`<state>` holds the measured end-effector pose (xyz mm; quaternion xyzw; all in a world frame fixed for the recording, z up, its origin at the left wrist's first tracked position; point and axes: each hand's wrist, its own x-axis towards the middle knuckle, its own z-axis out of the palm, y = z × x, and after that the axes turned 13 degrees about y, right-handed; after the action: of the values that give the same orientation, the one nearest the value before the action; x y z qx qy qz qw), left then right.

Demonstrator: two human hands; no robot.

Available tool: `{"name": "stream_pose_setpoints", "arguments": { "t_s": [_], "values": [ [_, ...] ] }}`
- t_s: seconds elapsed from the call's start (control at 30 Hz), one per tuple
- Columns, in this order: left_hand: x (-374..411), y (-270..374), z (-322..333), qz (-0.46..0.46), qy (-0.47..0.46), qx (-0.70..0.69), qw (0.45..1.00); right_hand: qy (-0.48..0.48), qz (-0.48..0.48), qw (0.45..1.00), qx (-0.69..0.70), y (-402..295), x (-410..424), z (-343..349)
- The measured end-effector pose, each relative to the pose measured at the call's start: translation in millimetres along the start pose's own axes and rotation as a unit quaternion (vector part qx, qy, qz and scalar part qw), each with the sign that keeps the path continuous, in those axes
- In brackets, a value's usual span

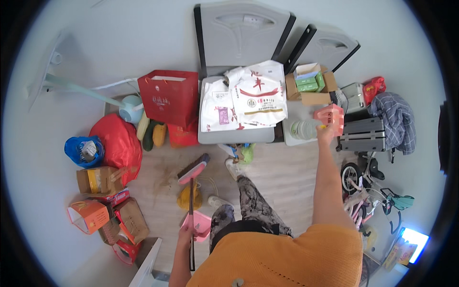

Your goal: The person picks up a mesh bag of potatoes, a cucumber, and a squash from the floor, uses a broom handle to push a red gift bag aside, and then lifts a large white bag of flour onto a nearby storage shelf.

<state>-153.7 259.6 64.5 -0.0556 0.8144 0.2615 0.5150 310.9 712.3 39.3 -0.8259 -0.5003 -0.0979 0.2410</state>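
My left hand (187,233) is closed around the handle of a broom (193,170), whose pink head with dark bristles is raised over the wood-look floor. A pink dustpan (200,225) lies beside that hand; whether the hand also touches it I cannot tell. Off to the right, my right hand (325,133) is at the yellow-capped neck of a large clear plastic bottle (304,129), which lies on its side over a grey chair seat. A pink box (331,114) is just behind that hand. Brownish dirt (165,174) marks the floor left of the broom head.
White printed bags (258,97) cover another chair seat. A red paper bag (168,97), squashes and a red sack (118,143) stand left. Cartons (96,181) line the left wall. A yellow bag (187,198) lies near my feet. Right are a silver case (362,134) and a child's bicycle (353,179).
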Motion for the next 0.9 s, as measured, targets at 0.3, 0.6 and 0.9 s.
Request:
{"name": "stream_pose_setpoints", "arguments": {
  "t_s": [0.3, 0.6, 0.9],
  "values": [
    [12.6, 18.6, 32.9, -0.082, 0.001, -0.04, 0.996, -0.065, -0.272, 0.912, -0.3, -51.6, 35.5, -10.6],
    [3.9, 35.2, 52.3, -0.1, 0.058, -0.052, 0.992, -0.278, -0.357, 0.887, 0.09, -180.0, -67.4, 112.4],
    [-15.0, 42.0, 69.2, -0.141, 0.085, -0.118, 0.979, -0.256, -0.481, 0.838, -0.044, -325.5, -76.3, 235.5]
  ]
}}
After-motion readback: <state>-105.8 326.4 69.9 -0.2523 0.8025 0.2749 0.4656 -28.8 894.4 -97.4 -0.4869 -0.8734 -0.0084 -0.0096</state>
